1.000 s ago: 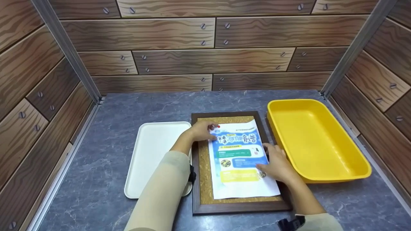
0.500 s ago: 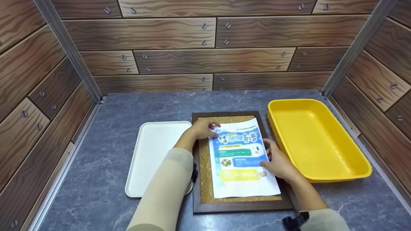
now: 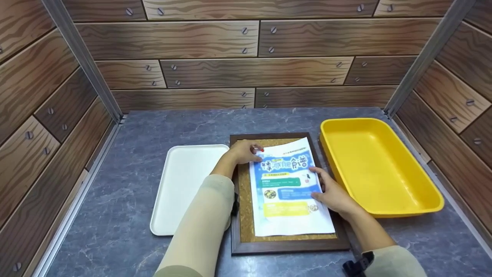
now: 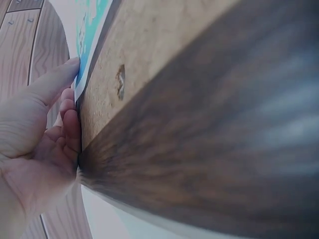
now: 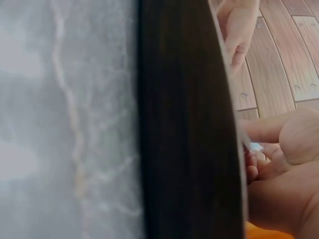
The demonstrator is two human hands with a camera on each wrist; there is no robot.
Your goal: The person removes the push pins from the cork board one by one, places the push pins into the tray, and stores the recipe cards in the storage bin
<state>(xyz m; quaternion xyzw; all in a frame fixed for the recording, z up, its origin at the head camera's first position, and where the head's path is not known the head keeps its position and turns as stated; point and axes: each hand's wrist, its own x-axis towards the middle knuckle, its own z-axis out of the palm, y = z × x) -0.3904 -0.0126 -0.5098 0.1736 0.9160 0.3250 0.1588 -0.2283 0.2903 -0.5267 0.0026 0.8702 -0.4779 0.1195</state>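
We see a plain cream fabric left sleeve (image 3: 201, 223); a matching right sleeve (image 3: 396, 263); a small black left-wrist device (image 3: 235, 204); a blocky black right-wrist device (image 3: 356, 266).

This was a staged booth! Plank-patterned walls (image 3: 209, 38) rose on three sides, metal posts (image 3: 82, 61) in the corners, round a marbled bench (image 3: 115, 184).

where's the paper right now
In the head view, the paper is on the corkboard, just right of centre, between the white tray on its left and the yellow tub on its right.
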